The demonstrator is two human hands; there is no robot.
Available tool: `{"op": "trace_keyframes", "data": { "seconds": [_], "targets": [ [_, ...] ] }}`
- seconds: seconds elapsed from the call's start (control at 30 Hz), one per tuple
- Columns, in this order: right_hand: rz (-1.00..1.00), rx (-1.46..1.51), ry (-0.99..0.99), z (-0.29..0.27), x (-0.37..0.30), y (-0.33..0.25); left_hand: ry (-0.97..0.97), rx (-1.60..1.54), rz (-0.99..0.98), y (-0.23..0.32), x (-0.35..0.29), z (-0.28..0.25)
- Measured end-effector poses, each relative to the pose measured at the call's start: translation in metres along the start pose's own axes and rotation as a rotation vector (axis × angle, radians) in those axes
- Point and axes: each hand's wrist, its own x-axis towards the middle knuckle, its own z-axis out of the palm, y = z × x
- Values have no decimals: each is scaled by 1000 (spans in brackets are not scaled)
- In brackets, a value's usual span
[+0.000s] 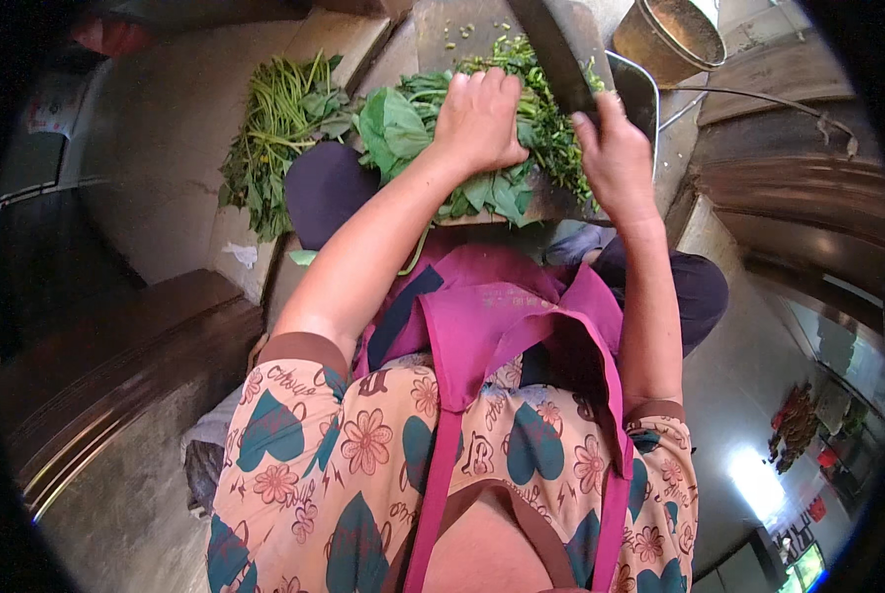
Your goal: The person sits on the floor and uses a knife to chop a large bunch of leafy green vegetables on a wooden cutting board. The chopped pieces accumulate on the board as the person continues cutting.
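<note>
Left hand: fingers bent and bunched, thumb out to the right, pressed down over a pile of leafy greens. Pile lies beneath the palm; broad leaves spread out to its left and on the near side, toward the lap. Right hand: closed around the handle of a broad dark knife, blade slanting up and left over the chopped greens. These lie between the two hands, on a chopping board. Second bundle of long-stemmed greens well left of the left hand, untouched. Metal tray just beyond the right hand, bucket farther up.

Hard to make out: knife handle mostly covered by the right hand; far end of the blade cut off at the upper edge; left fingertips hidden. Cannot tell whether the cutting edge touches the greens.
</note>
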Motion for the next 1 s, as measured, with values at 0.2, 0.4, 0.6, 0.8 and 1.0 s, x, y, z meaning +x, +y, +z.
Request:
{"op": "trace_keyframes", "data": {
  "seconds": [0.2,0.4,0.6,0.8,1.0],
  "targets": [
    [57,33,-85,11,3,-11,-21,1,-21,1,4,-2],
    [35,10,-88,-9,8,-11,55,0,29,0,2,-1],
    [80,-91,-232,21,6,-3,-25,-23,-15,0,0,-1],
    [0,76,54,-6,17,-21,16,-7,0,1,2,1],
    [34,-195,-212,29,49,-4,-32,4,-31,2,2,-2]
  ]
}}
